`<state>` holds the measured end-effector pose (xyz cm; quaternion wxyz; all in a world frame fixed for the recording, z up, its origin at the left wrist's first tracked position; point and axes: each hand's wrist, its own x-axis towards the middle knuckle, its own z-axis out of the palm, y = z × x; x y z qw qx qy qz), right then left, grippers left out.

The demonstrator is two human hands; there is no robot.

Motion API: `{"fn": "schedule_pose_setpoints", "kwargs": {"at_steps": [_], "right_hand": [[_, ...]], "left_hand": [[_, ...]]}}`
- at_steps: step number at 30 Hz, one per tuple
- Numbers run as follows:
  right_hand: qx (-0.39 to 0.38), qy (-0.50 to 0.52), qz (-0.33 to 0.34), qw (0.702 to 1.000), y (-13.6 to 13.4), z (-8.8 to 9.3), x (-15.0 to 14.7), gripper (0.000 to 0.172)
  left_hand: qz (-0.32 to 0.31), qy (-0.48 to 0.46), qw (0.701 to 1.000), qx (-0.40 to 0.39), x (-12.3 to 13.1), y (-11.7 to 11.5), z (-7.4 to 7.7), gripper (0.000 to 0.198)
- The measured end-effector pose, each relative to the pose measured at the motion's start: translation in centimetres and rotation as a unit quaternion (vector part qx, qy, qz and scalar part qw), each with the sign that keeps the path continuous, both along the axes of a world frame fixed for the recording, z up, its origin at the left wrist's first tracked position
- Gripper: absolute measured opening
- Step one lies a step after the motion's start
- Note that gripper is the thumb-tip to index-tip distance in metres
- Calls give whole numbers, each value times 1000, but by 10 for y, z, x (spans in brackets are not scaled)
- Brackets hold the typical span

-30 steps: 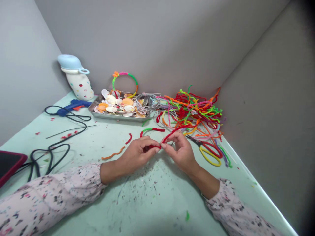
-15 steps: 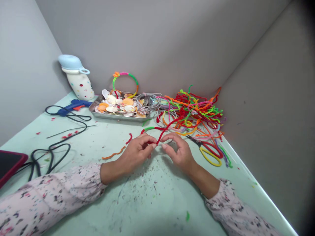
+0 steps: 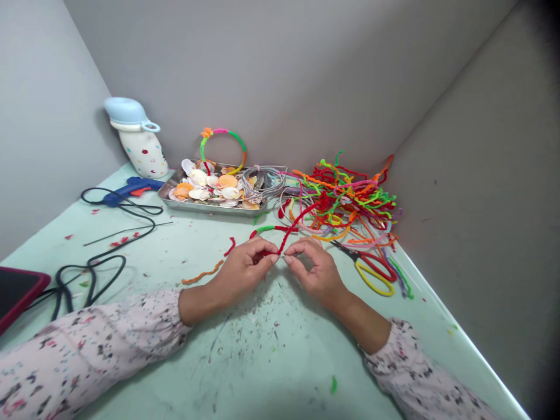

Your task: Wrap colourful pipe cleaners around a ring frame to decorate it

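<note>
My left hand (image 3: 242,265) is closed, thumb and forefinger pinching a red pipe cleaner (image 3: 294,226) where it meets a thin grey wire. The pipe cleaner's free length slants up and right above my fingertips. Close beside it, my right hand (image 3: 317,268) pinches the wire, which is mostly hidden by the fingers. Behind the hands curves a wrapped stretch of green and red pipe cleaner (image 3: 265,228), seemingly part of the same ring. An orange pipe cleaner piece (image 3: 202,274) and a short red piece (image 3: 230,246) lie near my left hand.
A metal tray (image 3: 210,209) of seashells (image 3: 199,192) holds a finished-looking colourful ring (image 3: 240,140) and a grey wire coil (image 3: 266,185). Right: tangled pipe cleaners (image 3: 350,192) and scissors (image 3: 374,277). Left: a blue glue gun (image 3: 126,189) with black cord, a bottle (image 3: 142,146), a red-edged device (image 3: 20,291).
My right thumb and forefinger have closed together and moved slightly left, to the wire beside my left fingertips. My left hand keeps its pinch on the red pipe cleaner.
</note>
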<state>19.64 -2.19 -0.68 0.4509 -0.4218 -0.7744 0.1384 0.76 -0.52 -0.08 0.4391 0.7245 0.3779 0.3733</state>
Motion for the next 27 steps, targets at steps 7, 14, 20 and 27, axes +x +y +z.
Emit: {"fn": "schedule_pose_setpoints", "kwargs": {"at_steps": [7, 14, 20, 27], "right_hand": [[2, 2, -12, 1000, -1, -3, 0, 5], [2, 6, 1, 1000, 1, -5, 2, 17], [-11, 12, 26, 1000, 2, -2, 2, 14], [-25, 39, 38, 998, 3, -3, 5, 11]], "left_hand": [[-9, -2, 1000, -13, 0, -1, 9, 12], [-19, -17, 998, -51, -1, 0, 2, 16], [-37, -40, 996, -77, -1, 0, -3, 14], [-39, -30, 997, -63, 0, 0, -3, 14]]}}
